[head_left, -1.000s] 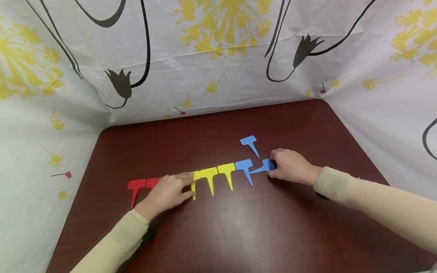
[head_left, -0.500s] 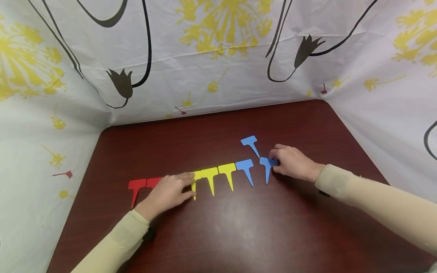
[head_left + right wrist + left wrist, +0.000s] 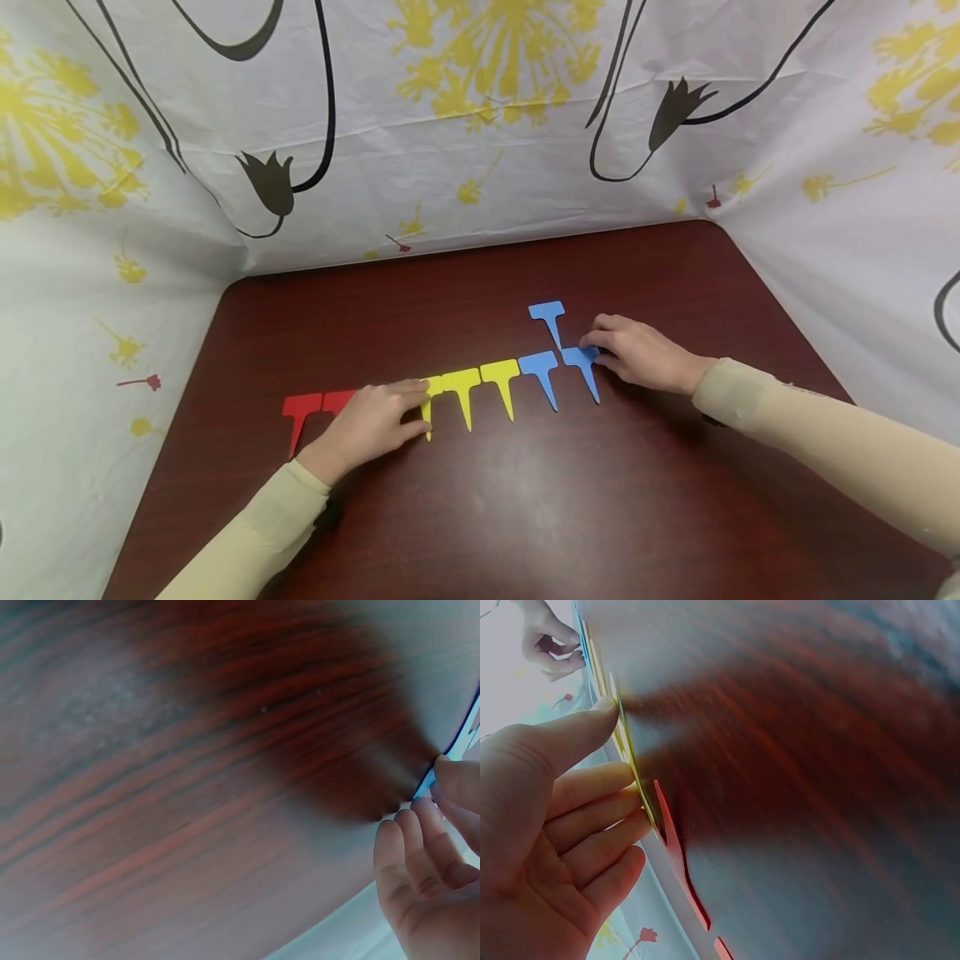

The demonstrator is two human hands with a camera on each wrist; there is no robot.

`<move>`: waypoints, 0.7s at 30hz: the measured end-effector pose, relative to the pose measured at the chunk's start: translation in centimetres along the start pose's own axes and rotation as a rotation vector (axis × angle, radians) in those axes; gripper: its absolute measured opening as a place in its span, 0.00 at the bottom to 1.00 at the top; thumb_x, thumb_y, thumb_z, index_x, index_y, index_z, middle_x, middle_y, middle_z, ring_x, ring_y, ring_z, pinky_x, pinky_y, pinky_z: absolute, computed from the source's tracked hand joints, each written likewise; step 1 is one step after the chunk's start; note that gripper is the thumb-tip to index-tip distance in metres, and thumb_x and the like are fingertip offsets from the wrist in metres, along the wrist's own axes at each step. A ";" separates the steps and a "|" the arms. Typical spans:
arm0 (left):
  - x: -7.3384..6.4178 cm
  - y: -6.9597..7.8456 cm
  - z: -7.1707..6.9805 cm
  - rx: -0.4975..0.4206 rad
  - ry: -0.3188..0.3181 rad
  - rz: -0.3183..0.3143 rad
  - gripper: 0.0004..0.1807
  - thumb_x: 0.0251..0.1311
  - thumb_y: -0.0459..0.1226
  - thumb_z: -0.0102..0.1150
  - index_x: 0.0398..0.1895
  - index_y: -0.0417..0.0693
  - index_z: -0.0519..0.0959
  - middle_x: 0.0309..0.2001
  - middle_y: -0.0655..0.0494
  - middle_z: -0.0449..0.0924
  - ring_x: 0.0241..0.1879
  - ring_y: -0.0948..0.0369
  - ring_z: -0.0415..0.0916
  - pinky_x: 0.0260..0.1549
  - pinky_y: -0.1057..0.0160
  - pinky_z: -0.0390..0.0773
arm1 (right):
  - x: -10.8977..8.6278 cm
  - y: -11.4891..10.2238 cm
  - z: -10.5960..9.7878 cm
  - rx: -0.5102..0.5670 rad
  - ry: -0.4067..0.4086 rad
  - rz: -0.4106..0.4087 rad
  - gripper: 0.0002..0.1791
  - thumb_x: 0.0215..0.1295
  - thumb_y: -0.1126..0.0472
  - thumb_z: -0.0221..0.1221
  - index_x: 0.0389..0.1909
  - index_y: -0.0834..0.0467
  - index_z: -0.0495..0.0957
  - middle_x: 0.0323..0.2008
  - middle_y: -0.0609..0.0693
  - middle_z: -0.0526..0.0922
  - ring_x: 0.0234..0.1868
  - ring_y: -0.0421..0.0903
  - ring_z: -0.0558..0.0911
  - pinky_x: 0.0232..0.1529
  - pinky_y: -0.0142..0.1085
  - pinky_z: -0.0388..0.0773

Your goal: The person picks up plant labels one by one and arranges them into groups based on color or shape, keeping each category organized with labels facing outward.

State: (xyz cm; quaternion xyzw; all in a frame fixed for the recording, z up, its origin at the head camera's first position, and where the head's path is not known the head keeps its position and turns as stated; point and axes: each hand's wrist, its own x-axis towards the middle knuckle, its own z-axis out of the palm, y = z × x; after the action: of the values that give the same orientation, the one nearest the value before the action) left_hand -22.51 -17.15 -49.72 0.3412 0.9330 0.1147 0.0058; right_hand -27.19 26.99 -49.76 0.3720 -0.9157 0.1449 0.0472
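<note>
A row of T-shaped plant labels lies on the dark wooden table, from red [image 3: 302,406] at left through yellow [image 3: 461,381] to blue [image 3: 538,364]. My left hand [image 3: 371,425] rests on the row, covering part of it. Its extended fingertips and thumb touch a yellow label [image 3: 432,387], also seen edge-on in the left wrist view. At the right end, my right hand [image 3: 641,354] pinches a blue label [image 3: 574,357] between thumb and finger by its right end, its stem pointing toward me. Another blue label [image 3: 548,311] lies just behind the row.
The table [image 3: 480,517] has rounded far corners. White sheeting [image 3: 465,192] printed with flowers encloses its back and sides. Beige sleeves [image 3: 817,433] cover both arms.
My right hand has turned the blue label from sideways to stem-toward-me and slid it left, beside the other blue one. The blue label behind has shifted slightly. My left hand stays put.
</note>
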 end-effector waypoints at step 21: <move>-0.1 -0.2 0.1 0.001 0.021 0.026 0.25 0.56 0.51 0.74 0.55 0.52 0.86 0.60 0.53 0.80 0.60 0.58 0.78 0.53 0.53 0.80 | 1.0 0.1 0.6 0.013 0.000 -0.004 0.18 0.56 0.68 0.72 0.49 0.57 0.84 0.42 0.48 0.78 0.42 0.42 0.79 0.42 0.37 0.82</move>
State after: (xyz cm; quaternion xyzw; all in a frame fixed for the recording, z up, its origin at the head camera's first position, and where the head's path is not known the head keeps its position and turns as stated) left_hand -22.52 -17.37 -49.92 0.3523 0.9284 0.1179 -0.0056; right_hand -27.97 26.27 -50.15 0.3739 -0.9140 0.1510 0.0451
